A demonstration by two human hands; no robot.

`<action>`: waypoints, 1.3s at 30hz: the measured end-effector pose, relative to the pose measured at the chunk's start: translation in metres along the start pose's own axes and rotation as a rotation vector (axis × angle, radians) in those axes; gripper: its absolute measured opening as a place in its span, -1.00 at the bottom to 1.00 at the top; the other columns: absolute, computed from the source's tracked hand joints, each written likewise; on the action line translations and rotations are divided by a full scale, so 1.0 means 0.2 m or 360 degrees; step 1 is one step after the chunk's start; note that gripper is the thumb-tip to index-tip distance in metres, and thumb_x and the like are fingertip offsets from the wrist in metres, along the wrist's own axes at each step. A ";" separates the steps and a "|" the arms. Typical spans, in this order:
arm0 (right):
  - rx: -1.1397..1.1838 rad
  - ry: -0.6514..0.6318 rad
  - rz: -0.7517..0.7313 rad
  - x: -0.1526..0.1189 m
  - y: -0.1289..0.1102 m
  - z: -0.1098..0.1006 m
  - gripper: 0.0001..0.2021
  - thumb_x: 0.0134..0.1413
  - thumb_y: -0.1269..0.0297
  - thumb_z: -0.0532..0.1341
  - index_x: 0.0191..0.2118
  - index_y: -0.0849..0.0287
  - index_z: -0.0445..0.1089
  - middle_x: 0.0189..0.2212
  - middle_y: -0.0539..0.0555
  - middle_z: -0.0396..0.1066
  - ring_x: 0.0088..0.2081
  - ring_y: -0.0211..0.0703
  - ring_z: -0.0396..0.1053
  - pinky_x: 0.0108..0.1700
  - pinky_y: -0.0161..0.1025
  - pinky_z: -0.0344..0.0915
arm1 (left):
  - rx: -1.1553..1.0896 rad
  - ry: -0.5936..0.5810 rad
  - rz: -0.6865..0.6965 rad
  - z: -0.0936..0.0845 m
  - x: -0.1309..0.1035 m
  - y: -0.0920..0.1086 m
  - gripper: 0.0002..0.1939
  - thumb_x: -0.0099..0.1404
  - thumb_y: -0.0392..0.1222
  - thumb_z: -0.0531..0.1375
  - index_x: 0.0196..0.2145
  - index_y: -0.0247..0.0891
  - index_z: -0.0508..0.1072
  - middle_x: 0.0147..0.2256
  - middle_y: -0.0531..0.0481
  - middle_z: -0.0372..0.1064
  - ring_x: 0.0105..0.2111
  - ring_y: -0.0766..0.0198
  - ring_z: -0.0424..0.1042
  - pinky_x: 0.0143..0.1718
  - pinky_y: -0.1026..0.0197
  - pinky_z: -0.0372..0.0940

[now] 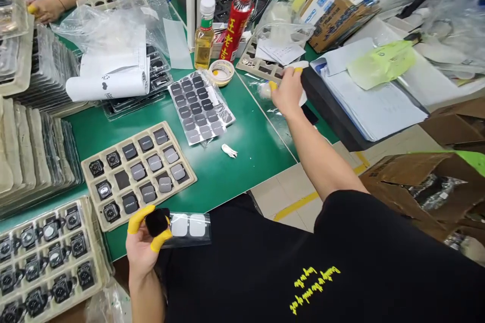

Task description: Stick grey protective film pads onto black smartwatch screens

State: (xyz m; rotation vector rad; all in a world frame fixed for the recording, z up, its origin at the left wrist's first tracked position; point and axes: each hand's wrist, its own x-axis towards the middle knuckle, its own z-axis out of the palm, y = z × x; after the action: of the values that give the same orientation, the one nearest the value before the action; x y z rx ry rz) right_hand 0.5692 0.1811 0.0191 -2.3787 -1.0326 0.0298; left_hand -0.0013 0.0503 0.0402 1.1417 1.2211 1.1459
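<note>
My left hand (142, 247), with yellow finger cots on thumb and index finger, pinches a black smartwatch face (156, 222). A clear film strip (189, 227) with two white rounded squares sticks out to its right. My right hand (288, 92) reaches to the back right of the table, its yellow-tipped fingers apart beside crumpled clear plastic (265, 91) and a white piece (297, 65). Whether it touches them I cannot tell. In front lies a beige tray (122, 180) of watch faces, many under dark labelled film. Behind it is a sheet of dark square stickers (199, 106).
Stacked trays (34, 156) and another tray of watches (96, 262) line the left. A tape roll (221, 72), a yellow-liquid bottle (204, 35) and a red bottle (237, 22) stand behind. Papers (373, 96) lie right. Another person's hand (49, 9) is at far left.
</note>
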 end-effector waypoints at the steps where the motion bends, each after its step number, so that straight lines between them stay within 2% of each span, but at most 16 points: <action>1: 0.0025 -0.0043 -0.0105 -0.10 -0.02 0.00 -0.62 0.49 0.14 0.25 0.19 0.36 0.41 0.20 0.47 0.39 0.03 -0.01 0.47 0.06 -0.08 0.29 | 0.0028 0.0033 0.0019 0.00 0.00 -0.01 -0.29 -0.22 0.01 0.77 -0.12 -0.20 0.70 -0.30 0.00 0.70 -0.41 0.17 0.71 -0.33 0.23 0.67; 4: 0.0123 -0.0311 -0.0487 -0.52 -0.07 0.02 -0.74 0.42 0.10 0.33 0.05 0.15 0.53 -0.07 0.21 0.55 -0.16 -0.01 0.47 -0.02 -0.07 0.38 | 0.0100 0.0071 0.0047 0.01 -0.01 -0.04 -0.25 -0.24 0.12 0.76 -0.12 -0.20 0.70 -0.26 -0.01 0.70 -0.34 0.16 0.73 -0.28 0.22 0.67; 7: 0.0160 -0.0487 -0.0725 -0.91 -0.11 0.07 -0.73 0.41 0.02 0.32 0.02 0.07 0.59 -0.10 0.23 0.58 -0.10 0.12 0.50 -0.09 -0.03 0.43 | 0.0120 0.0013 0.0036 0.03 0.00 -0.06 -0.25 -0.17 0.16 0.74 -0.07 -0.19 0.69 -0.24 -0.02 0.70 -0.31 0.13 0.73 -0.24 0.19 0.68; 10: 0.0159 -0.0533 -0.0800 -1.09 -0.12 0.10 -0.70 0.49 0.08 0.18 -0.03 0.09 0.63 -0.17 0.28 0.57 -0.06 0.23 0.49 -0.15 0.00 0.42 | 0.0059 -0.0100 0.0073 0.08 0.02 -0.06 -0.25 -0.12 0.11 0.74 -0.01 -0.15 0.68 -0.22 -0.01 0.69 -0.28 0.14 0.73 -0.21 0.20 0.65; 13: 0.0221 -0.0533 -0.0821 -1.14 -0.16 0.07 -0.67 0.52 0.15 0.11 -0.05 0.11 0.63 -0.20 0.29 0.57 -0.09 0.21 0.50 -0.14 0.04 0.45 | 0.0014 -0.0240 0.0143 0.12 0.04 -0.06 -0.26 -0.05 0.10 0.72 0.05 -0.11 0.66 -0.15 -0.03 0.69 -0.23 0.16 0.72 -0.16 0.21 0.61; 16: 0.0463 -0.0518 -0.0970 -1.21 -0.30 -0.04 -0.78 0.54 0.16 0.20 0.02 0.05 0.60 -0.13 0.20 0.60 -0.14 0.06 0.52 -0.15 -0.04 0.48 | -0.0007 -0.0340 0.0184 0.15 0.05 -0.06 -0.27 0.01 0.14 0.69 0.08 -0.12 0.65 -0.12 -0.05 0.67 -0.21 0.16 0.71 -0.14 0.20 0.60; 17: 0.0612 -0.0507 -0.1106 -1.24 -0.37 -0.09 -0.84 0.52 0.20 0.26 0.05 0.01 0.59 -0.13 0.16 0.61 -0.17 0.00 0.53 -0.18 -0.09 0.48 | -0.0019 -0.0367 0.0192 0.15 0.05 -0.06 -0.24 0.01 0.17 0.69 0.09 -0.13 0.65 -0.12 -0.06 0.66 -0.21 0.16 0.71 -0.14 0.19 0.60; 19: 0.0901 -0.0534 -0.1503 -1.32 -0.52 -0.19 -0.80 0.47 0.31 0.34 0.12 -0.04 0.57 -0.15 0.09 0.62 -0.22 -0.08 0.51 -0.21 -0.15 0.46 | -0.0056 -0.0438 0.0204 0.17 0.05 -0.06 -0.19 0.00 0.23 0.67 0.12 -0.13 0.63 -0.12 -0.06 0.66 -0.20 0.14 0.72 -0.13 0.17 0.61; 22: 0.1064 -0.0665 -0.2013 -1.39 -0.70 -0.28 -0.73 0.47 0.40 0.29 0.17 0.02 0.55 -0.19 0.08 0.60 -0.23 -0.10 0.50 -0.22 -0.15 0.42 | -0.0147 -0.0582 0.0230 0.18 0.04 -0.05 -0.18 0.02 0.25 0.66 0.15 -0.12 0.60 -0.09 -0.08 0.68 -0.16 0.12 0.74 -0.10 0.17 0.62; 24: 0.1027 -0.0709 -0.2244 -1.40 -0.77 -0.30 -0.72 0.50 0.42 0.24 0.19 0.09 0.54 -0.24 0.07 0.58 -0.21 -0.08 0.50 -0.22 -0.14 0.40 | -0.0183 -0.0656 0.0221 0.18 0.03 -0.04 -0.18 0.05 0.24 0.65 0.16 -0.13 0.59 -0.08 -0.09 0.69 -0.15 0.11 0.75 -0.10 0.18 0.61; 28: 0.0964 -0.0729 -0.2543 -1.38 -0.81 -0.30 -0.75 0.52 0.45 0.21 0.18 0.22 0.53 -0.31 0.06 0.55 -0.20 -0.06 0.50 -0.26 -0.13 0.37 | -0.0178 -0.0726 0.0161 0.16 0.00 -0.01 -0.23 0.12 0.22 0.63 0.18 -0.15 0.59 -0.12 -0.11 0.70 -0.20 0.11 0.74 -0.15 0.18 0.61; 32: 0.0937 -0.0664 -0.2708 -1.38 -0.86 -0.28 -0.78 0.57 0.46 0.16 0.07 0.25 0.57 -0.33 0.05 0.56 -0.26 -0.11 0.48 -0.34 -0.14 0.30 | -0.0144 -0.0789 0.0120 0.13 -0.02 -0.02 -0.24 0.16 0.24 0.60 0.19 -0.17 0.59 -0.15 -0.12 0.69 -0.24 0.10 0.73 -0.17 0.15 0.61; 37: 0.0924 -0.0405 -0.2555 -1.39 -0.89 -0.23 -0.79 0.51 0.49 0.22 0.09 0.23 0.57 -0.43 0.01 0.45 -0.35 -0.12 0.39 -0.34 -0.16 0.34 | -0.0157 -0.0722 0.0147 0.13 -0.02 -0.03 -0.19 0.09 0.20 0.64 0.20 -0.16 0.59 -0.03 -0.16 0.68 -0.09 0.01 0.74 -0.06 0.12 0.62; 39: 0.0898 -0.0364 -0.2506 -1.38 -0.87 -0.24 -0.77 0.47 0.53 0.21 0.10 0.22 0.55 -0.46 0.00 0.41 -0.36 -0.11 0.37 -0.36 -0.16 0.34 | -0.0209 -0.0700 0.0142 0.14 -0.02 -0.03 -0.19 0.08 0.21 0.64 0.20 -0.16 0.59 -0.01 -0.18 0.68 -0.06 -0.01 0.74 -0.04 0.10 0.62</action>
State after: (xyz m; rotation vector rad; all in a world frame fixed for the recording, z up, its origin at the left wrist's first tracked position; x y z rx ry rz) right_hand 0.2686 0.0687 0.0932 -0.6436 -2.2965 0.0097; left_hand 0.0267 0.0463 0.0350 1.2741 0.7535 0.9580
